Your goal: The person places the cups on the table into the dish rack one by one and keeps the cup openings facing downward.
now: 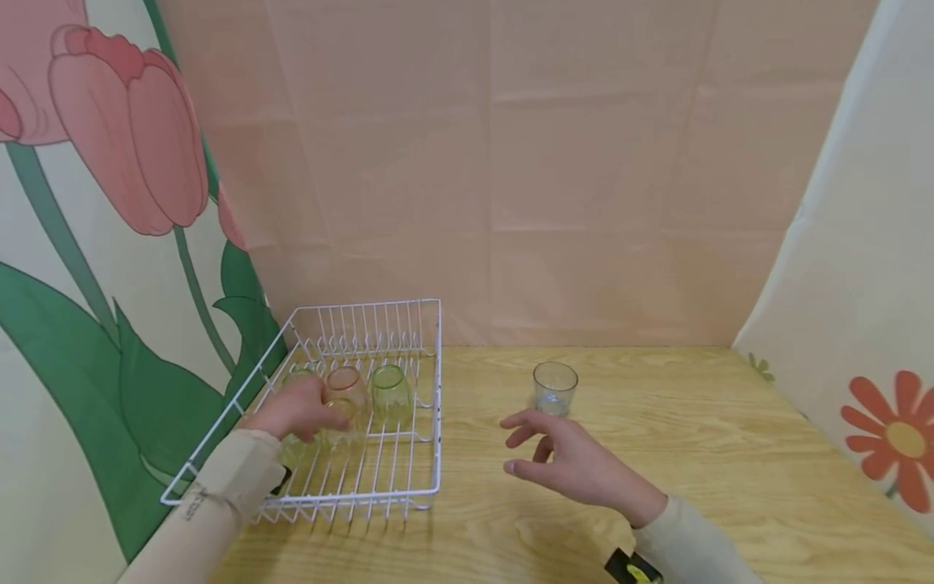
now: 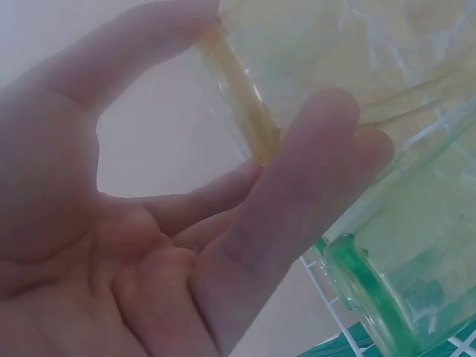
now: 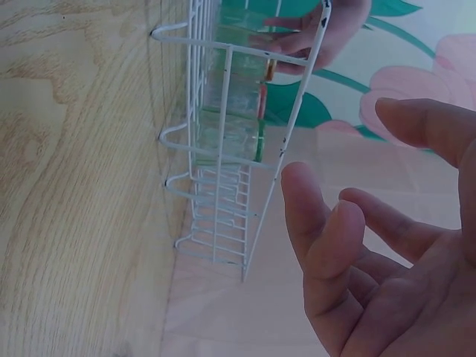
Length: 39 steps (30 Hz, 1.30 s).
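Note:
My left hand (image 1: 299, 408) reaches into the white wire dish rack (image 1: 439, 405) and pinches a yellow-tinted glass (image 1: 340, 420) by its upper end. In the left wrist view the thumb and fingers close around the glass's yellow edge (image 2: 242, 97). Behind it in the rack stand a pink-rimmed glass (image 1: 344, 378) and a green glass (image 1: 391, 396). A green-edged glass (image 2: 375, 297) sits right beside the fingers. Over the table, my right hand (image 1: 572, 461) is held with fingers loosely bent and nothing in them. Just beyond its fingertips stands a clear glass (image 1: 554, 385).
The rack stands on the left of the wood-grain table (image 1: 679, 430), close to a tulip-patterned cloth (image 1: 131, 138). A plain pink cloth (image 1: 511, 178) hangs behind, and a flower-printed cloth (image 1: 861, 284) borders the right side. The rack's wire side (image 3: 223, 111) rises between the two hands.

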Tool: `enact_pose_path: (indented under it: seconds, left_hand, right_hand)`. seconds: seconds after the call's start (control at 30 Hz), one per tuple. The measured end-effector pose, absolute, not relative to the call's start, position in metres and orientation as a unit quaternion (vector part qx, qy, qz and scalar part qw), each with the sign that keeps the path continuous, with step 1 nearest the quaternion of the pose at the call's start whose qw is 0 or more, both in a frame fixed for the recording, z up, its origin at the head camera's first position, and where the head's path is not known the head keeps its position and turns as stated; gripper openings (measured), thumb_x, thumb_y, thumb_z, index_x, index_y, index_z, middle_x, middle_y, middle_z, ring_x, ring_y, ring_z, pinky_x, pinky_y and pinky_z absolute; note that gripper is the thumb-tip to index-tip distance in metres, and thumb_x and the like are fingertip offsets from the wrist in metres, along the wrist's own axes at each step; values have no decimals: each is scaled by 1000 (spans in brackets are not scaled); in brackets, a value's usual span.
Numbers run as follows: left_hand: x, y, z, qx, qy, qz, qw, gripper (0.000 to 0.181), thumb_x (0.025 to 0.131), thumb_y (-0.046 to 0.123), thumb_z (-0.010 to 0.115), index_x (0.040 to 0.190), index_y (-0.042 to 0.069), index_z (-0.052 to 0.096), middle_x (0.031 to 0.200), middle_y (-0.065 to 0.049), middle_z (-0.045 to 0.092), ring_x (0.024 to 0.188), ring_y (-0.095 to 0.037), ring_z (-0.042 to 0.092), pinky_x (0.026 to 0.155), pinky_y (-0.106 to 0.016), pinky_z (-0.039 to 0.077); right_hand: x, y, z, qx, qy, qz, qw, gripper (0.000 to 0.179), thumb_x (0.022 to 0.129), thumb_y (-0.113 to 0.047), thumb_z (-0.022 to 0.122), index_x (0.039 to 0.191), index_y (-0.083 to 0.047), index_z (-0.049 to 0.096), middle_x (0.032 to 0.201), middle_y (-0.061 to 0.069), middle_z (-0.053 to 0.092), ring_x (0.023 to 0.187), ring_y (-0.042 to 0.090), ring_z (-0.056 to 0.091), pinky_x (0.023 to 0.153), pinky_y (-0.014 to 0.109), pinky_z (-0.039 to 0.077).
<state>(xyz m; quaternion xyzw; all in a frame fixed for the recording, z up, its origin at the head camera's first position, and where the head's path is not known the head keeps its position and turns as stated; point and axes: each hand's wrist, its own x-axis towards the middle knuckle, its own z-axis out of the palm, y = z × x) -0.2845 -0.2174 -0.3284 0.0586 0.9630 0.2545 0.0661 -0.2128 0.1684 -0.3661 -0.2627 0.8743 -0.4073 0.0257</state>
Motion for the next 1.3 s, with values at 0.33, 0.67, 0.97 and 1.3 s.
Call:
enact_pose_path:
  seconds: [0.33, 0.67, 0.97, 1.3]
  left_hand:
    - [-285, -220, -332, 46, 963, 255, 75, 42, 74, 21, 85, 68, 10, 45, 62, -2, 47, 53, -19, 61, 51, -27, 43]
    - [-284, -221, -332, 43, 964, 251, 79, 34, 75, 19, 84, 79, 3, 53, 73, -8, 54, 57, -21, 63, 55, -30, 46]
    - [-289, -218, -330, 46, 966, 240, 80, 35, 77, 19, 84, 86, 0, 55, 78, -12, 57, 56, -20, 62, 57, -30, 46]
    - [-283, -214, -329, 51, 967, 240, 70, 37, 75, 13, 84, 73, 5, 48, 69, -3, 43, 52, -21, 59, 51, -30, 53]
  right_hand:
    - [-213, 168, -368, -265, 869, -417, 34, 46, 91, -34, 74, 131, -16, 59, 113, 6, 68, 70, 14, 62, 56, 29, 51]
    - [-213, 168, -369, -244, 880, -406, 29, 46, 90, -36, 74, 130, -17, 60, 112, 5, 68, 65, 14, 61, 56, 29, 51]
    - [-210, 172, -367, -231, 883, -407, 27, 47, 90, -36, 74, 130, -15, 60, 111, 5, 68, 65, 15, 61, 57, 29, 51]
    - [-215, 176, -366, -196, 886, -419, 20, 42, 92, -34, 72, 126, -11, 63, 109, 9, 69, 67, 20, 63, 58, 30, 53]
